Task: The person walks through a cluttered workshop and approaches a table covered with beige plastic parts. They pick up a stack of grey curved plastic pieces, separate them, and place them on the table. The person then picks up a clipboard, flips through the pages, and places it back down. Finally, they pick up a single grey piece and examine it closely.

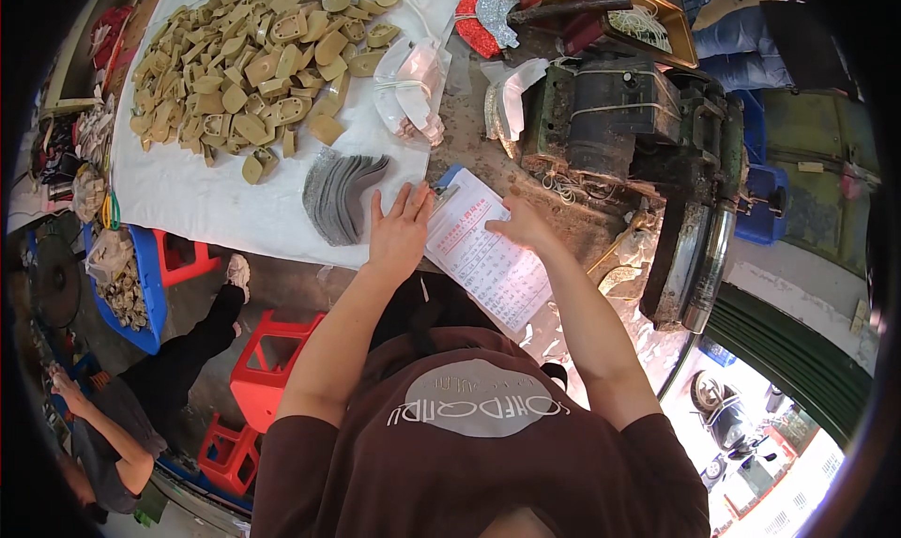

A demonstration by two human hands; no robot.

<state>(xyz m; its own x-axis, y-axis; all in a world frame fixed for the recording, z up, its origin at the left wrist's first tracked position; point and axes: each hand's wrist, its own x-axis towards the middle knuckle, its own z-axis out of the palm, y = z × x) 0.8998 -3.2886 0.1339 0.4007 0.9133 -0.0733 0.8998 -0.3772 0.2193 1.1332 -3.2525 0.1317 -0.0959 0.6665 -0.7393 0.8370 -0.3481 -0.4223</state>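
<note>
Paper [486,256] already written on, remainder not shown — left hand [398,230] laid open at its edge; right hand [526,226], grip indeterminable.

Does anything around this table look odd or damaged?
Mostly the dark machine: it looks grimy and worn against the cleaner-looking white sheet. The clipboard of papers lies slanted, but the right hand holds it, so that's hardly odd.

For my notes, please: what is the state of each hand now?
Left hand: open, flat, at the clipboard.
Right hand: at the edge of the paper; grip cannot be told.
</note>
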